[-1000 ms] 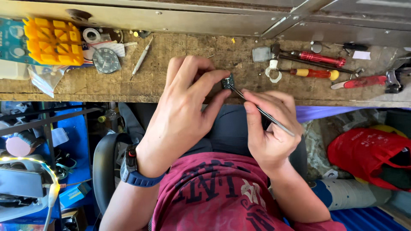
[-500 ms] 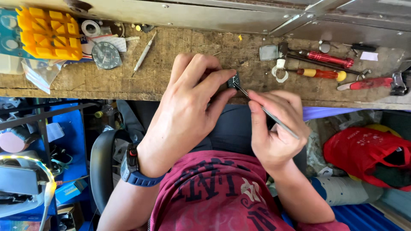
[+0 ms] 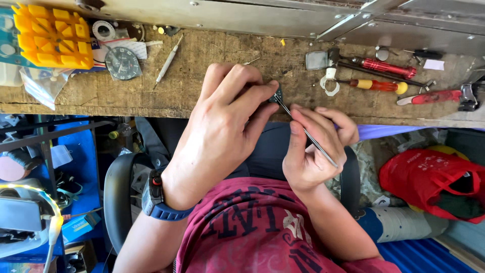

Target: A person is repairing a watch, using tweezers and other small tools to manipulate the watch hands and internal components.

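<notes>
— Worn wood made up the workbench [image 3: 212, 96], with a metal rail along its far edge. What lay on it?

— At the left sat a yellow plastic tray [image 3: 53, 36], and just beside it a loose watch dial [image 3: 123, 63] and a thin white-handled tool [image 3: 166, 63]. At the right lay a red-handled screwdriver [image 3: 386, 67], another with a red and yellow handle [image 3: 376, 85], and a red-handled knife [image 3: 429, 97].

— And the hands?

— The left hand [image 3: 222, 126], a blue watch [image 3: 156, 199] on its wrist, pinched a small dark part [image 3: 277, 95] between thumb and fingertips, right over the bench's near edge. The right hand [image 3: 313, 151] was closed around slim metal tweezers [image 3: 308, 134], whose tips touched that part.

— Anything lower down?

— A red bag [image 3: 429, 177] sat near the floor at the right.
</notes>
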